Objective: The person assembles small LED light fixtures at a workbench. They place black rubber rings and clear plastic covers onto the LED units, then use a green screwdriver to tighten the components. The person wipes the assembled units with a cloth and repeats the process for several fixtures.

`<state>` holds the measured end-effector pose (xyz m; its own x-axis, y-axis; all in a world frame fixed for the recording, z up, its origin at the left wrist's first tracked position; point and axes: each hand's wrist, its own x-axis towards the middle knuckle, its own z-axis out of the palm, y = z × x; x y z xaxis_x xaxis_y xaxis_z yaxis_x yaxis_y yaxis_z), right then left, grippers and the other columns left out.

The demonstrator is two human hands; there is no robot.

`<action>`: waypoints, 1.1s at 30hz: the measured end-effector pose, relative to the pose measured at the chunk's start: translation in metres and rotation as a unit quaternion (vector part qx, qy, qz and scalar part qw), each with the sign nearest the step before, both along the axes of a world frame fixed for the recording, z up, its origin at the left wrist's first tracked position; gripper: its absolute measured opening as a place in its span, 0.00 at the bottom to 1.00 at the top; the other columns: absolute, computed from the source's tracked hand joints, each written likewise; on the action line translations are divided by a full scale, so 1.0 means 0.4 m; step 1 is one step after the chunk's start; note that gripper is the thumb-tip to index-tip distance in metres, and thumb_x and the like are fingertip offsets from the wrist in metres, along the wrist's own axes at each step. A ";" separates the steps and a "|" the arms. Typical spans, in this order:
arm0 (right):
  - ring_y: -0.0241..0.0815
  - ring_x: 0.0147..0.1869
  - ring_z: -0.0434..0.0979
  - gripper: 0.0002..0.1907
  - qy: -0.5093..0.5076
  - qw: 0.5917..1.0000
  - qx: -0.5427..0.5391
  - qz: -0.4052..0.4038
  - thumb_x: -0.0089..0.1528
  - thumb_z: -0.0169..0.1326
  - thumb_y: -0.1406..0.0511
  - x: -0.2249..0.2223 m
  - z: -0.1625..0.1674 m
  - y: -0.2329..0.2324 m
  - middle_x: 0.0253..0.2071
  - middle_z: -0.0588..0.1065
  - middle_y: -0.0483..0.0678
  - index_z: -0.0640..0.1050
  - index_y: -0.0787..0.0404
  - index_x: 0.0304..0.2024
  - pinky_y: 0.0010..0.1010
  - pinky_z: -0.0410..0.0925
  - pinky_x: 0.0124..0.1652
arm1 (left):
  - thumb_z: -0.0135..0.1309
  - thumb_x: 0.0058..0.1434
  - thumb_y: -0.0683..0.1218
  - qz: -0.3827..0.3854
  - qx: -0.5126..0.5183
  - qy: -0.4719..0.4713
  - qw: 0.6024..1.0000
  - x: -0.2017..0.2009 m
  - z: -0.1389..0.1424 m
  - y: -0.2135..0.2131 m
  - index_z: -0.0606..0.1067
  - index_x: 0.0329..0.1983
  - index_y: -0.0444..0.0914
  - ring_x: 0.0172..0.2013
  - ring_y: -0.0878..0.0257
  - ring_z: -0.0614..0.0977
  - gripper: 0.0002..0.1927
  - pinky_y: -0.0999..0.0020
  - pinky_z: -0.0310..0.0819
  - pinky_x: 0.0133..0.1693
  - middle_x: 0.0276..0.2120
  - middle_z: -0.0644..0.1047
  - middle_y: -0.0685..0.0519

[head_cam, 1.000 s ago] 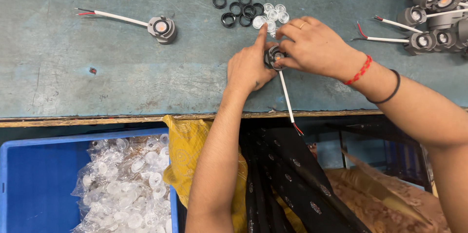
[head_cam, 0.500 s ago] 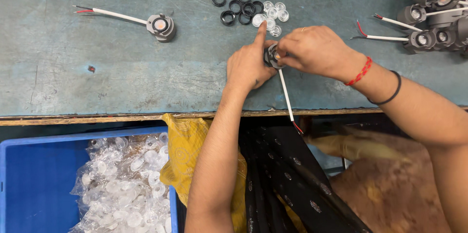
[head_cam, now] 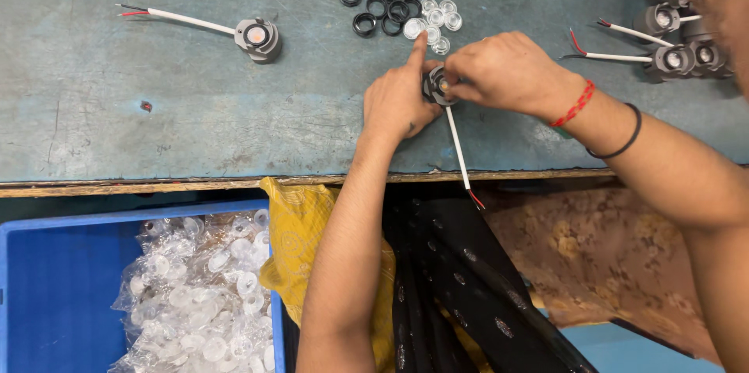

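At the worn green table (head_cam: 156, 108), I grip a small grey lamp housing (head_cam: 438, 86) between both hands, near the table's centre. My right hand (head_cam: 507, 72) is closed on it from three o'clock; my left hand (head_cam: 399, 100) braces it from nine o'clock, forefinger stretched towards twelve o'clock, where clear lenses (head_cam: 434, 18) lie just beside black rings (head_cam: 382, 8). The housing's white lead (head_cam: 459, 147) trails to six o'clock over the table edge. Doing this well, I judge, means keeping the housing face-up and steady and seating any part squarely, without tugging the lead. A finished lamp (head_cam: 256, 36) rests at ten o'clock, more housings (head_cam: 679, 53) at two o'clock, and a blue bin of bagged lenses (head_cam: 195, 295) below at seven.
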<state>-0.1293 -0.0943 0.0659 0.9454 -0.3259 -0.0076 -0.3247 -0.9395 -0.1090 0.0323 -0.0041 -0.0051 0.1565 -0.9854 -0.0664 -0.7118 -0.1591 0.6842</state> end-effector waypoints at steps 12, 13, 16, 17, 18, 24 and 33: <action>0.52 0.38 0.80 0.06 -0.010 0.999 0.015 0.051 0.54 0.62 0.62 0.008 0.013 -0.022 0.29 0.78 0.46 0.80 0.54 0.32 0.44 0.71 0.36 | 0.70 0.47 0.58 0.007 -0.013 -0.003 1.000 0.000 -0.011 -0.004 0.53 0.75 0.46 0.42 0.46 0.83 0.56 0.50 0.77 0.42 0.42 0.83 0.49; 0.52 0.37 0.80 0.07 -0.002 0.999 0.007 0.032 0.54 0.63 0.61 0.009 0.011 -0.016 0.30 0.78 0.47 0.80 0.55 0.32 0.45 0.71 0.35 | 0.70 0.47 0.59 0.007 -0.017 -0.001 1.000 0.000 -0.012 -0.005 0.53 0.75 0.46 0.42 0.46 0.83 0.56 0.50 0.77 0.42 0.42 0.83 0.49; 0.53 0.36 0.80 0.10 0.043 0.998 -0.025 -0.032 0.57 0.64 0.58 0.018 0.002 0.015 0.31 0.79 0.47 0.80 0.56 0.32 0.45 0.71 0.35 | 0.69 0.46 0.57 0.007 -0.013 -0.008 1.000 0.000 -0.012 -0.003 0.53 0.76 0.47 0.42 0.46 0.84 0.57 0.50 0.77 0.42 0.42 0.83 0.49; 0.53 0.36 0.80 0.11 0.061 0.996 -0.038 -0.056 0.57 0.64 0.57 0.023 0.001 0.022 0.31 0.79 0.47 0.80 0.56 0.32 0.45 0.71 0.35 | 0.69 0.45 0.56 0.006 -0.011 -0.012 1.000 -0.001 -0.012 -0.003 0.53 0.76 0.47 0.42 0.46 0.84 0.57 0.51 0.77 0.42 0.42 0.83 0.48; 0.54 0.35 0.80 0.11 0.070 0.995 -0.044 -0.062 0.58 0.64 0.56 0.028 0.003 0.022 0.30 0.79 0.47 0.81 0.55 0.34 0.46 0.71 0.34 | 0.69 0.46 0.56 0.007 -0.007 -0.012 1.000 0.000 -0.011 -0.003 0.52 0.76 0.47 0.42 0.46 0.84 0.57 0.51 0.77 0.42 0.41 0.83 0.48; 0.53 0.37 0.81 0.06 -0.021 0.996 0.004 0.081 0.53 0.62 0.63 0.023 0.020 -0.012 0.28 0.78 0.48 0.82 0.53 0.34 0.45 0.72 0.38 | 0.69 0.46 0.59 0.006 -0.011 -0.002 1.000 -0.001 -0.008 -0.004 0.53 0.75 0.47 0.42 0.47 0.84 0.56 0.51 0.77 0.42 0.42 0.83 0.49; 0.56 0.36 0.81 0.07 0.004 1.000 0.016 -0.002 0.54 0.62 0.64 0.019 -0.008 -0.001 0.32 0.80 0.51 0.82 0.58 0.34 0.45 0.72 0.38 | 0.69 0.47 0.59 0.014 -0.008 -0.012 1.000 -0.003 -0.017 -0.003 0.54 0.76 0.46 0.43 0.47 0.83 0.56 0.51 0.77 0.43 0.42 0.83 0.49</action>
<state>-0.1218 -0.0948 0.0628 0.9442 -0.3283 -0.0259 -0.3286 -0.9346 -0.1361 0.0312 -0.0054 -0.0119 0.1861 -0.9815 -0.0459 -0.7228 -0.1684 0.6703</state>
